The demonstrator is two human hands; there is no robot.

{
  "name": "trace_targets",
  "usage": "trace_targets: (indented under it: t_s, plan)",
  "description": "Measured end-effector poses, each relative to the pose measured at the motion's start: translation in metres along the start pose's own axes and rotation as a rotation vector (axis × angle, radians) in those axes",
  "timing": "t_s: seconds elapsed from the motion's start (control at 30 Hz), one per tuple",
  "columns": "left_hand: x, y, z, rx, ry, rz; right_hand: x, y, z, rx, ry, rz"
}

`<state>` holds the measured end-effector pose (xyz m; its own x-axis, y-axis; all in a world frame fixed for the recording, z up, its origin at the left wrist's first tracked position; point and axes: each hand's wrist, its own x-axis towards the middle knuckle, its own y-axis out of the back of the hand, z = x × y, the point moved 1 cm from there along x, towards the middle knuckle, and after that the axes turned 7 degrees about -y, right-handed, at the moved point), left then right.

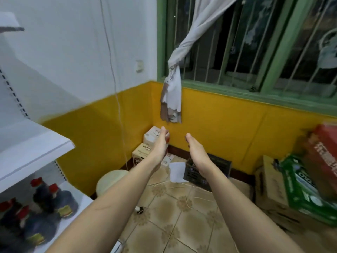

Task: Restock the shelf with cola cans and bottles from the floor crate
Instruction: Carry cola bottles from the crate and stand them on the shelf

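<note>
Tiled floor (182, 207) by yellow wall, left hand (161, 143) and right hand (195, 148) outstretched, fingers straight, holding nothing, apart above dark crate (218, 167), white shelf (36, 148) edge at left.

Dark crate (215, 172) partly hidden behind right hand (196, 152), contents unreadable, white shelf (36, 152) cut by left edge, bottles (52, 199) blurred, labels illegible, stacked cartons (300, 183) cut off right.
</note>
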<state>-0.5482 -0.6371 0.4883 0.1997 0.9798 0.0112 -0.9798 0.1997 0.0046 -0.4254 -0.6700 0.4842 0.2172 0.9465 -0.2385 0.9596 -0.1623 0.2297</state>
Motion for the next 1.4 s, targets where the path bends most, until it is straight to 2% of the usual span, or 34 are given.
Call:
trace_targets:
  t_s: [0.1, 0.43, 0.6, 0.73, 0.9, 1.17, 1.4]
  plan:
    - [0.049, -0.019, -0.02, 0.054, 0.033, -0.035, 0.035, 0.016, 0.01, -0.003, -0.054, 0.048]
    - [0.208, -0.078, -0.071, 0.082, 0.123, -0.311, 0.179, 0.066, 0.032, -0.073, -0.159, 0.204]
    - [0.267, -0.111, -0.091, 0.142, 0.121, -0.377, 0.223, 0.099, 0.047, -0.005, -0.221, 0.271]
    - [0.307, -0.152, -0.107, 0.155, 0.151, -0.438, 0.261, 0.133, 0.07, 0.052, -0.286, 0.373]
    - [0.365, -0.209, -0.135, 0.199, 0.186, -0.52, 0.321, 0.182, 0.109, 0.107, -0.341, 0.425]
    - [0.459, -0.29, -0.18, 0.248, 0.312, -0.488, 0.427, 0.239, 0.155, 0.232, -0.445, 0.381]
    - [0.524, -0.311, -0.218, 0.203, 0.413, -0.387, 0.504, 0.257, 0.169, 0.169, -0.56, 0.264]
